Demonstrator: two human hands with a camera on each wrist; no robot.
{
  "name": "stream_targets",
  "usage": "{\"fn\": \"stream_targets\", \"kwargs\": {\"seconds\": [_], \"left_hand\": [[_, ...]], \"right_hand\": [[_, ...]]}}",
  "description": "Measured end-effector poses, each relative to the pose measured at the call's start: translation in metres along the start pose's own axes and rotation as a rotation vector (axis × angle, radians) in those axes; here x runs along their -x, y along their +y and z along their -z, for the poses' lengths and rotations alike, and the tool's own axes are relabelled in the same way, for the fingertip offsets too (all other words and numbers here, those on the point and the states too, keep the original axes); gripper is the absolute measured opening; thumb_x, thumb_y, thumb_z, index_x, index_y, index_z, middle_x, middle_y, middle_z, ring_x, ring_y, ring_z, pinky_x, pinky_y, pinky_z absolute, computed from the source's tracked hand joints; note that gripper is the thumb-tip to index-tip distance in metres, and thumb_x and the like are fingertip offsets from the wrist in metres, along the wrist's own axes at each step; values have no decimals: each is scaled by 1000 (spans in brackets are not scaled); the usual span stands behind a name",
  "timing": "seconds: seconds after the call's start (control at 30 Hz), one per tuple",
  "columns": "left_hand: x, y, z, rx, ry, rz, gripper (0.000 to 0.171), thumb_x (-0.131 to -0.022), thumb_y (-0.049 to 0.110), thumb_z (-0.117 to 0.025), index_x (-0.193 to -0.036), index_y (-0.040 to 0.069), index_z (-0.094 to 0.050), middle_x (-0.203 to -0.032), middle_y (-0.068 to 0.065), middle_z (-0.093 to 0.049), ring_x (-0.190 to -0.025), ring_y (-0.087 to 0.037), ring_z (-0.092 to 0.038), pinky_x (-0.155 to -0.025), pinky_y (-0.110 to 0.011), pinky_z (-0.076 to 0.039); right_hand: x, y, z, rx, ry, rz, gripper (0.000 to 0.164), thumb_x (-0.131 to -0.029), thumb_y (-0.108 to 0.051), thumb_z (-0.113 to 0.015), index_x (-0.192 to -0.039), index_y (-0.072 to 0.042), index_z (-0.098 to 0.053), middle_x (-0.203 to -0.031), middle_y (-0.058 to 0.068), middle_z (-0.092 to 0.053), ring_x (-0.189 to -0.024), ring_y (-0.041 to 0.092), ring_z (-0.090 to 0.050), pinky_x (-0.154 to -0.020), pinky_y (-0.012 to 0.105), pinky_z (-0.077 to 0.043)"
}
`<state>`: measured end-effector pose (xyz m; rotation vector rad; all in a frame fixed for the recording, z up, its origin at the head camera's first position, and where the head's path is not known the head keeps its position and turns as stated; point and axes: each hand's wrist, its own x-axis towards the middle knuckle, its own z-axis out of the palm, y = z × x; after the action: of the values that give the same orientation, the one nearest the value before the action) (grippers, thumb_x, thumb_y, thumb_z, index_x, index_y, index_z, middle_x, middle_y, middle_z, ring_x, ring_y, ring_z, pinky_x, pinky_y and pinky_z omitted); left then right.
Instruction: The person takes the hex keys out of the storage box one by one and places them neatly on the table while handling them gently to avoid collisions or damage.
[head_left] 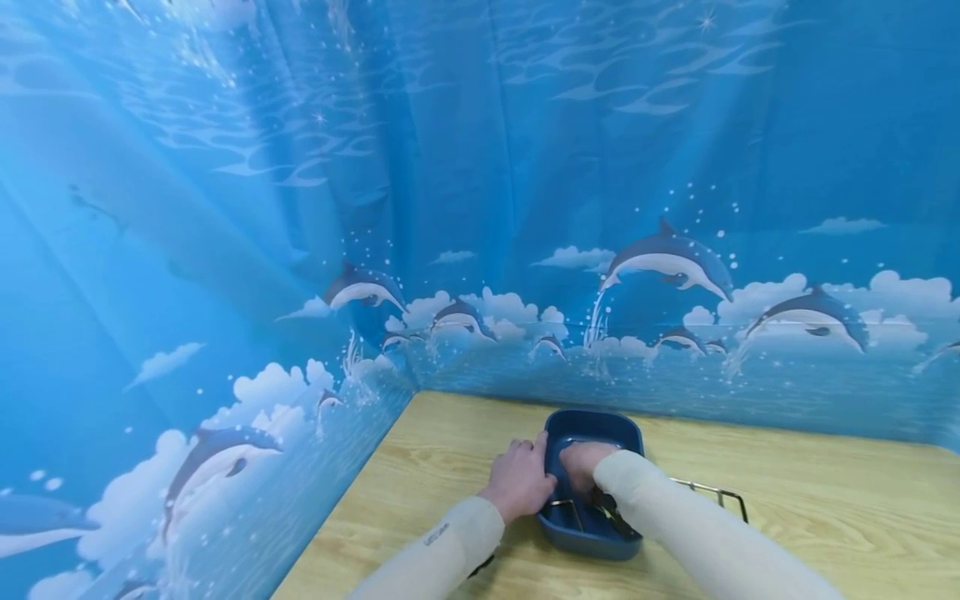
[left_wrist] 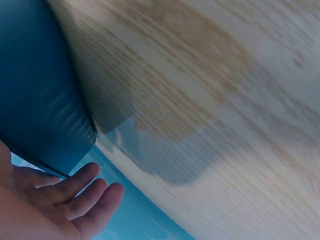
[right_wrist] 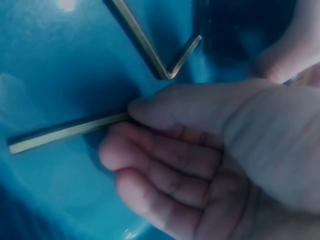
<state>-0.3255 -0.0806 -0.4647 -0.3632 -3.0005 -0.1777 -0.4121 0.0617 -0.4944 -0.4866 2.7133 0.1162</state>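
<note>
A deep blue box (head_left: pixel 592 546) with rounded corners sits on the wooden table, its outer wall filling the upper left of the left wrist view. My left hand (head_left: pixel 517 479) holds its left rim, thumb over the inside and fingers (left_wrist: pixel 82 192) along the outside. Inside the box, my right hand (head_left: pixel 588 465) pinches a straight brass-coloured hex key (right_wrist: pixel 70 132) between thumb and fingertips; its other end is hidden by the hand. A second, bent hex key (right_wrist: pixel 145 42) lies on the box floor beside it.
Right of the box, partly behind my right sleeve (head_left: pixel 675 508), lies a bent metal rod (head_left: pixel 712 490) with a dark end. A dark object (head_left: pixel 611 508) is in the box near that sleeve. Blue dolphin-print curtains (head_left: pixel 480 208) stand along the table's (head_left: pixel 825 500) back and left edges.
</note>
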Motion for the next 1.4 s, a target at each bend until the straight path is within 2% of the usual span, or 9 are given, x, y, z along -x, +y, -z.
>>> {"fn": "stream_targets", "kwargs": {"seconds": [0.2, 0.4, 0.57, 0.7, 0.87, 1.03, 1.17, 1.3, 1.4], "left_hand": [[1, 1, 2, -3, 2, 5, 70, -96, 42, -62, -155, 13, -38, -135, -12, -61, -125, -28, -55, -94, -47, -53], [1, 2, 0, -1, 6, 5, 69, -96, 41, -62, -155, 13, -39, -135, -12, -62, -124, -28, -56, -93, -46, -53], [1, 2, -2, -12, 11, 4, 70, -95, 41, -62, -155, 14, -40, -133, -11, -62, -122, -27, -57, -91, -46, -54], [1, 2, -2, -23, 19, 2, 69, -95, 42, -62, -154, 14, -41, -132, -11, -63, -120, -26, -58, -89, -46, -55], [0, 0, -2, -23, 24, 1, 68, -95, 43, -62, -154, 15, -42, -132, -11, -63, -121, -27, -58, -89, -45, -55], [1, 0, -1, -20, 16, 4, 68, -96, 44, -62, -154, 16, -42, -133, -10, -63, -123, -27, -57, -91, -45, -54], [2, 2, -1, -20, 22, 4, 67, -95, 42, -62, -153, 15, -43, -131, -10, -63, -122, -26, -57, -91, -45, -54], [2, 2, 0, -17, 27, 4, 67, -94, 41, -62, -153, 14, -43, -130, -11, -64, -122, -26, -57, -91, -45, -54], [2, 1, 0, -16, 35, 5, 68, -93, 40, -63, -153, 13, -43, -129, -11, -64, -121, -27, -57, -90, -45, -54]], "right_hand": [[12, 1, 4, -43, 73, 29, 30, -65, 0, -83, -85, -13, -63, -74, 5, -62, -56, 19, -62, -48, 35, -53], [53, -14, 28, -114, 83, 17, 32, -68, 11, -79, -89, -7, -62, -82, 10, -61, -65, 25, -60, -49, 39, -54], [62, -17, 33, -97, 94, 12, 29, -71, 9, -78, -87, -10, -63, -81, 7, -62, -67, 25, -59, -50, 36, -53], [72, -18, 39, -124, 87, 21, 24, -74, 9, -75, -85, -9, -64, -76, 7, -62, -61, 23, -62, -49, 35, -54], [79, -14, 43, -142, 138, 60, 15, -80, 6, -71, -89, -5, -65, -75, 11, -61, -53, 21, -62, -45, 34, -51], [88, -6, 45, -184, 190, 103, 11, -86, 4, -67, -95, -2, -67, -79, 11, -62, -58, 21, -59, -48, 34, -48], [102, 2, 49, -214, 265, 148, 9, -84, 7, -65, -88, -1, -64, -74, 10, -58, -62, 22, -54, -58, 38, -45], [111, 11, 49, -253, 336, 182, 22, -82, 7, -64, -69, -9, -56, -59, 1, -47, -53, 15, -40, -53, 33, -35], [120, 17, 49, -284, 404, 216, 30, -78, 8, -62, -61, -14, -52, -55, -4, -41, -49, 12, -34, -50, 29, -29]]}}
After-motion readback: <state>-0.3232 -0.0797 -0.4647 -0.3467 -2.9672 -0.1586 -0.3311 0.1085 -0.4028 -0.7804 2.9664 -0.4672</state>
